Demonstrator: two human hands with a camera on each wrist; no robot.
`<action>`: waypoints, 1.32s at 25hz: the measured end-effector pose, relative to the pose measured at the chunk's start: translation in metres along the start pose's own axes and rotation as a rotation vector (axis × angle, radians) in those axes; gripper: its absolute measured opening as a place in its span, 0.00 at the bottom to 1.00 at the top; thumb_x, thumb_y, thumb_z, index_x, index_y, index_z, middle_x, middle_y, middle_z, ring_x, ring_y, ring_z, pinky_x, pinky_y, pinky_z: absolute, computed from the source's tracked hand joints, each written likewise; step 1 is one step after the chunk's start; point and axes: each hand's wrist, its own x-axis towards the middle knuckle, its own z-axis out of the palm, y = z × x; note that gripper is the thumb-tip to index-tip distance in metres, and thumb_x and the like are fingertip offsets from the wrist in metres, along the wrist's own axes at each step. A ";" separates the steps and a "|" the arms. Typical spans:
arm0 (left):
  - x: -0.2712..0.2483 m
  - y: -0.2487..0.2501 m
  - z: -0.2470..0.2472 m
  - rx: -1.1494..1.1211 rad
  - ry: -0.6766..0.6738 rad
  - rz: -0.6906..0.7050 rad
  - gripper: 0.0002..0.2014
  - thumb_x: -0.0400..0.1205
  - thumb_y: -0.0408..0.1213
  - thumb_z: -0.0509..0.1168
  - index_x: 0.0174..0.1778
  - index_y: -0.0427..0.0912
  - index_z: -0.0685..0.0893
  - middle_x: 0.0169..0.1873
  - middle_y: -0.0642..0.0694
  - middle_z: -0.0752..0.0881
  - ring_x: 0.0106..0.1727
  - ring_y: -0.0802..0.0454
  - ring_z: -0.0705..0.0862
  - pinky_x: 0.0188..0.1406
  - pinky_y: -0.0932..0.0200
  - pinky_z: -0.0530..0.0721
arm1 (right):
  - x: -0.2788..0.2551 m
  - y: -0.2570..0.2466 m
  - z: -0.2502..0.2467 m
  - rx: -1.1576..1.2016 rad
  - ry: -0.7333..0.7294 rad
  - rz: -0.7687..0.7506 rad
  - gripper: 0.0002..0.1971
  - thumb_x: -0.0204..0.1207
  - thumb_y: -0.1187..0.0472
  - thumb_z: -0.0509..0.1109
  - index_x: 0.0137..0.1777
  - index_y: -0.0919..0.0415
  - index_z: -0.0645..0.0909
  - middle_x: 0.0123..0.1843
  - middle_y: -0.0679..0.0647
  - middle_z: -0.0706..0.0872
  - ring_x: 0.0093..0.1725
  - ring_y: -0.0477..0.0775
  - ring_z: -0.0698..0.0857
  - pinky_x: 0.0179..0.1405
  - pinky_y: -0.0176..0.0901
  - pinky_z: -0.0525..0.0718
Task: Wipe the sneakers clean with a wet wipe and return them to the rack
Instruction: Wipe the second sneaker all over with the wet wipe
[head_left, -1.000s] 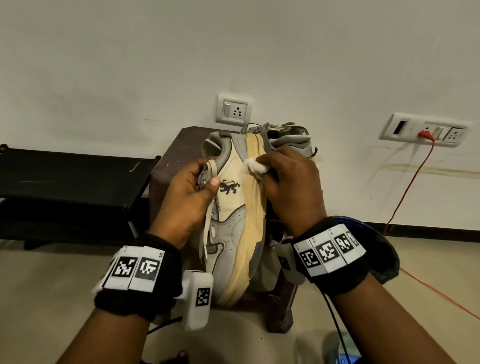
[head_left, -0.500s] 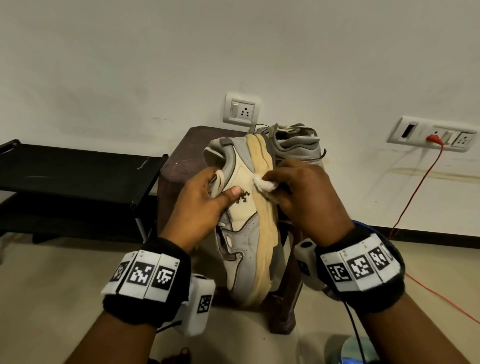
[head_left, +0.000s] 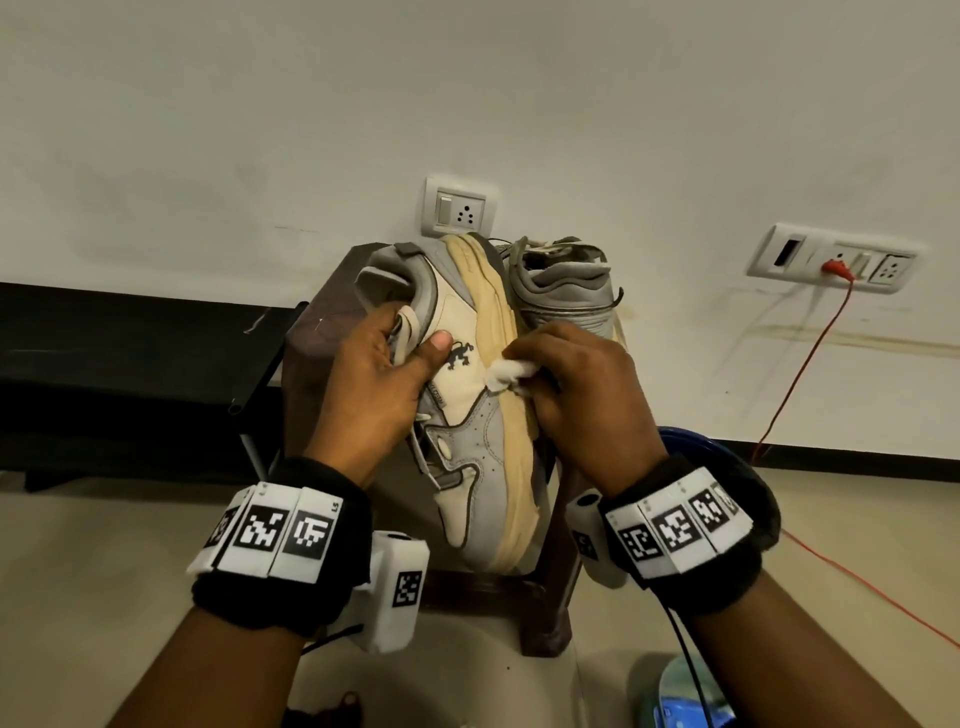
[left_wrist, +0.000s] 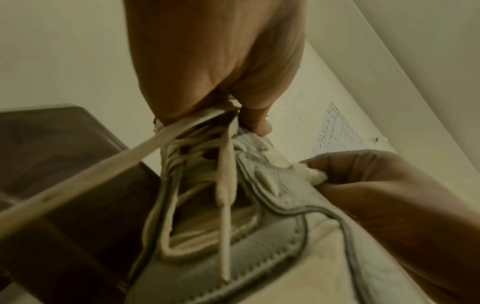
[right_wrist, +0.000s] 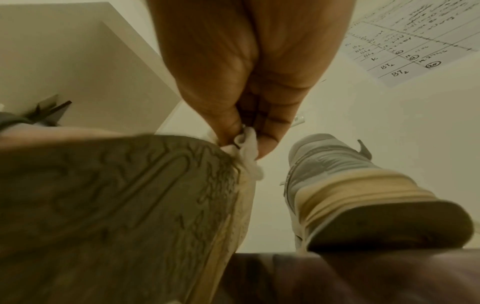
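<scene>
A grey and cream sneaker (head_left: 475, 431) is held on its side above a dark stool (head_left: 332, 317), toe towards me, yellowed sole to the right. My left hand (head_left: 379, 379) grips its tongue and laces (left_wrist: 223, 185), thumb on the side panel. My right hand (head_left: 576, 395) pinches a crumpled white wipe (head_left: 506, 373) against the sole's edge (right_wrist: 244, 179). The wipe (right_wrist: 248, 148) shows between thumb and fingers in the right wrist view. The second sneaker (head_left: 563, 283) stands on the stool behind, also visible as a sneaker (right_wrist: 345, 183) from below.
A black shoe rack (head_left: 130, 358) stands left of the stool against the wall. Wall sockets (head_left: 460, 208) sit above, and a red cable (head_left: 800, 374) runs from the right socket panel (head_left: 831, 262) down to the floor. A blue object (head_left: 685, 686) lies on the floor at bottom right.
My right hand has slid the wipe along the sole's edge from near the heel towards the middle of the sneaker. The left hand keeps its grip.
</scene>
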 end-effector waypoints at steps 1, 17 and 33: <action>0.001 0.000 0.001 -0.004 0.029 0.002 0.09 0.81 0.33 0.67 0.56 0.47 0.82 0.48 0.57 0.89 0.52 0.62 0.88 0.52 0.63 0.87 | 0.002 0.002 -0.002 0.027 -0.009 0.004 0.10 0.69 0.68 0.77 0.50 0.61 0.88 0.46 0.55 0.88 0.45 0.52 0.85 0.43 0.51 0.86; 0.007 0.002 -0.015 0.222 -0.148 0.004 0.40 0.72 0.26 0.75 0.75 0.57 0.65 0.66 0.62 0.78 0.60 0.71 0.81 0.58 0.66 0.83 | -0.007 -0.002 0.004 0.048 -0.042 -0.020 0.09 0.70 0.66 0.72 0.48 0.61 0.89 0.41 0.55 0.86 0.39 0.53 0.84 0.35 0.55 0.84; 0.006 -0.003 -0.013 0.294 0.099 0.042 0.13 0.82 0.49 0.65 0.56 0.45 0.84 0.45 0.54 0.89 0.47 0.59 0.88 0.51 0.47 0.88 | -0.005 -0.014 -0.017 0.092 -0.230 -0.112 0.11 0.72 0.67 0.74 0.54 0.59 0.89 0.47 0.51 0.88 0.45 0.47 0.84 0.43 0.37 0.83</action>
